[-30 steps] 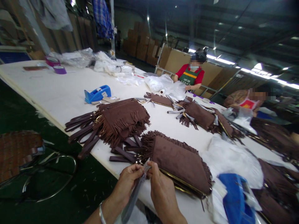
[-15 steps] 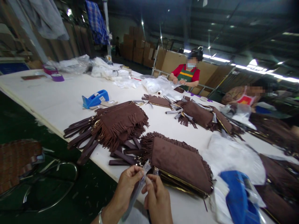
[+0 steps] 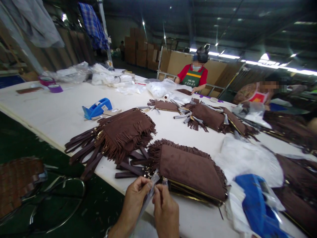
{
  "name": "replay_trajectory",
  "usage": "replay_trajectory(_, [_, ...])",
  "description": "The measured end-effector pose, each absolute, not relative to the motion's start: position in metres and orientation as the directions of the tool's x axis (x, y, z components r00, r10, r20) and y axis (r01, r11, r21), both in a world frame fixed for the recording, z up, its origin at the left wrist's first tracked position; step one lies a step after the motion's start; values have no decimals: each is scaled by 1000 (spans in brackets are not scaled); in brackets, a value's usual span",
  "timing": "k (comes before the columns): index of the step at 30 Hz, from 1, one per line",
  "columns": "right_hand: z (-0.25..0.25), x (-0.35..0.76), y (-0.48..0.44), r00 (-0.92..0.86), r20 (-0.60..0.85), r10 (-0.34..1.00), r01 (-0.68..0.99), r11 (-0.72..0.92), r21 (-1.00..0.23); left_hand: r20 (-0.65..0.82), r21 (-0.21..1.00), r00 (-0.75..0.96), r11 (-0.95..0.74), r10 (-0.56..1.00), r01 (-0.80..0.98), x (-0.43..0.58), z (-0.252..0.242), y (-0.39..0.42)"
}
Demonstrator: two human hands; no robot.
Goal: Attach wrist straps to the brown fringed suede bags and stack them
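Observation:
At the table's front edge, my left hand (image 3: 134, 200) pinches a strip of see-through plastic wrap (image 3: 146, 204) that looks wound along a strap. My right hand (image 3: 165, 208) is closed beside it, thumb and fingertips pressed together at the same wrap; what lies between those fingertips is too small to make out. Just beyond both hands lies a stack of brown fringed bags (image 3: 189, 168) with gold zips. Dark wrist straps (image 3: 130, 169) with gold clasps stick out at its left. Another pile of fringed bags (image 3: 128, 129) sits farther left.
Blue tape dispensers stand at the right (image 3: 260, 205) and left (image 3: 97, 108). White packing material (image 3: 250, 162) lies right of the bags. More wrapped bags (image 3: 210, 117) lie across the white table (image 3: 56, 115). Two people (image 3: 192, 77) work at the far side. A stool (image 3: 59, 205) stands lower left.
My hands keep their hold on the wrap, the right fingers drawn in slightly tighter. The view has shifted a little. Across the table, the person in the green apron has moved their hands apart over a brown piece.

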State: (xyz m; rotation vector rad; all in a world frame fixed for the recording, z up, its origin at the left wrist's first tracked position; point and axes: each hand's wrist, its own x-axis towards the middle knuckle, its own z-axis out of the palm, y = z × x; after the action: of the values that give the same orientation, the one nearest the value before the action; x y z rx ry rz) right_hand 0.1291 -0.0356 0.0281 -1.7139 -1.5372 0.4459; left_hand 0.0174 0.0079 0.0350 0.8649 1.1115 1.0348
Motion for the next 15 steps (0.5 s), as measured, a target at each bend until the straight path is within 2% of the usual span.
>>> replay_trajectory(8, [38, 132, -33, 90, 353, 931, 858, 108, -503, -227, 968, 144, 240, 963, -78, 12, 31, 11])
replay_trajectory(15, [38, 131, -32, 96, 358, 929, 856, 106, -506, -212, 974, 174, 222, 962, -43, 9, 34, 12])
